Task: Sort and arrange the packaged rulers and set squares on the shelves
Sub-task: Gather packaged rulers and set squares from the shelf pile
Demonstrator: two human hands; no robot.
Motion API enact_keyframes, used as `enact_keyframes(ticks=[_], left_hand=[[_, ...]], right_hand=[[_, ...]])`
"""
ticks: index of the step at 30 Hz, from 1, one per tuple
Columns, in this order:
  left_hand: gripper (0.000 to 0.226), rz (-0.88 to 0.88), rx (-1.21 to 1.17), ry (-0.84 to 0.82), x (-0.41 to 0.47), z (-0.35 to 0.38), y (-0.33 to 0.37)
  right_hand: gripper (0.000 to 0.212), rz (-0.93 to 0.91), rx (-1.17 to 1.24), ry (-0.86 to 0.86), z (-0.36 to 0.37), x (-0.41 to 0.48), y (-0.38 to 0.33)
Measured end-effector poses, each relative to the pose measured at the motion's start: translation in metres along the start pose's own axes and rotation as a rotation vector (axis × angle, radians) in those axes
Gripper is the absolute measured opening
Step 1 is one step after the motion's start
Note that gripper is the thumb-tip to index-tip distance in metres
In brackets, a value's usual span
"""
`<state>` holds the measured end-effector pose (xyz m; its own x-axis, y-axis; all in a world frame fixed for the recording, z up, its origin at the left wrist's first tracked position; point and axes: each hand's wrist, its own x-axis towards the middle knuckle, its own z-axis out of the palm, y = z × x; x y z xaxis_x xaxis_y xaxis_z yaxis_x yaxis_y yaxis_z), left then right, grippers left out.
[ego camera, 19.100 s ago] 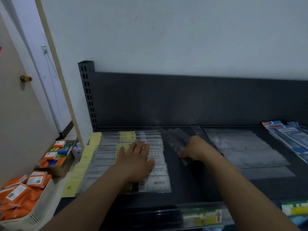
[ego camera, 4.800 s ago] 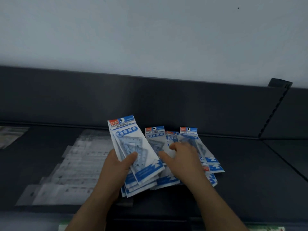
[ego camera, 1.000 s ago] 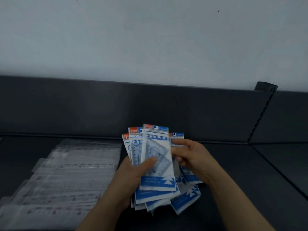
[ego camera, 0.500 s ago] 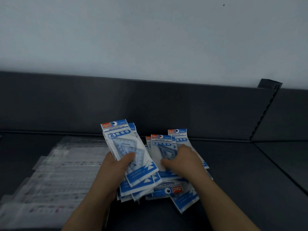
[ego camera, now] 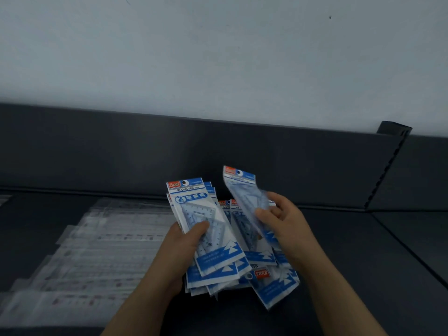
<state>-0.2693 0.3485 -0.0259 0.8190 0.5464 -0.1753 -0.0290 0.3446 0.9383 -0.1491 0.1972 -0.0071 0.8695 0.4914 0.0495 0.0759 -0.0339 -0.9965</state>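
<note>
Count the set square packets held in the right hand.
1: the right hand pinches a single packet, raised above the loose pile on the shelf, beside the stack in the left hand. Another could hide behind it.

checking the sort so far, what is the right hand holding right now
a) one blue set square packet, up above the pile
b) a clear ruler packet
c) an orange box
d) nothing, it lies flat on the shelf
a: the right hand pinches a single blue set square packet above the loose pile, while the left hand grips its own stack.
</note>
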Motion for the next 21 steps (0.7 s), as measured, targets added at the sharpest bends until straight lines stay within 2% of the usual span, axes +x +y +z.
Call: enact_keyframes(ticks=[4, 8, 11, 14, 17, 18, 21], left_hand=[[0.025, 0.022, -0.04, -0.104, -0.007, 0.014, 0.0], [0.027, 0.038, 0.008, -0.06, -0.007, 0.015, -0.004], [0.013, 0.033, 0.028, 0.009, -0.006, 0.007, -0.005], [0.015, 0.047, 0.039, 0.079, -0.005, -0.001, -0.001], [0.017, 0.064, 0.044, 0.094, -0.005, -0.007, 0.003], [0.014, 0.068, 0.044, 0.09, -0.005, -0.009, 0.003], [0.006, 0.084, 0.068, 0.09, -0.003, -0.013, 0.003]], right_hand=[[0.032, -0.086, -0.146, -0.065, 0.017, -0.015, 0.003], [0.018, -0.173, -0.322, -0.111, 0.019, -0.021, 0.005], [0.007, -0.136, -0.525, 0.054, 0.003, -0.009, 0.014], [0.031, 0.008, -0.854, 0.139, -0.005, 0.009, 0.029], [0.062, 0.102, -1.07, 0.135, 0.008, 0.018, 0.036], [0.067, 0.114, -1.096, 0.143, 0.014, 0.02, 0.035], [0.045, 0.185, -0.991, 0.114, 0.018, 0.025, 0.027]])
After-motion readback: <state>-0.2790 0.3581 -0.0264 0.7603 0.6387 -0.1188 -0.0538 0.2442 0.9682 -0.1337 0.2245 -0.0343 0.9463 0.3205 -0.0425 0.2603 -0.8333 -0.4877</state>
